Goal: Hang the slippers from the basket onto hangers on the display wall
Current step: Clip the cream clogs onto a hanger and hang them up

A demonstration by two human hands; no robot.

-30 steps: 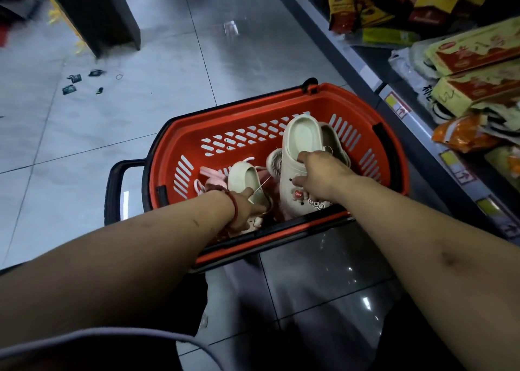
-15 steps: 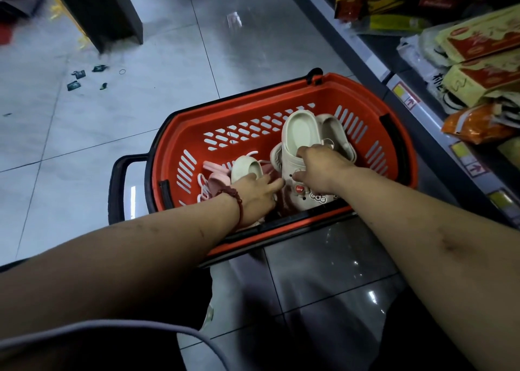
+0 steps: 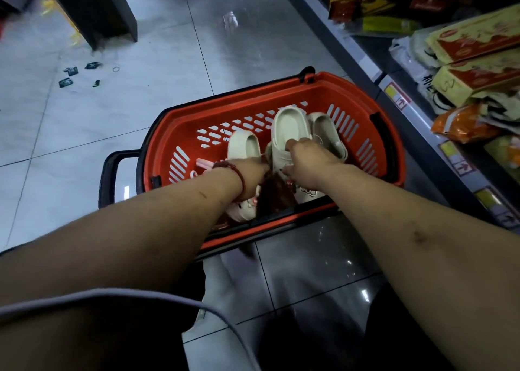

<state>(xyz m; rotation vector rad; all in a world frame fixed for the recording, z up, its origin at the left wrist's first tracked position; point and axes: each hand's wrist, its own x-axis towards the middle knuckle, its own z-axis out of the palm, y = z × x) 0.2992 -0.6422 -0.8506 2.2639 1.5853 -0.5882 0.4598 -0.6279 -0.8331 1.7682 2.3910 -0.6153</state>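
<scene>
Right hand (image 3: 306, 159) clamped on large white foam clog slipper (image 3: 287, 125), thumb and fingers curled round its upper. Clog sits inside orange slotted plastic basket (image 3: 180, 123), far of my knuckles. Left hand (image 3: 254, 173) lies across small cream slipper (image 3: 243, 145) just beside it. Fingers hidden, can't tell grip.

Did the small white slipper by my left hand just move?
Yes. The small white slipper has risen: its heel now overlaps the far-wall slots of the red basket, having lain below them.
</scene>
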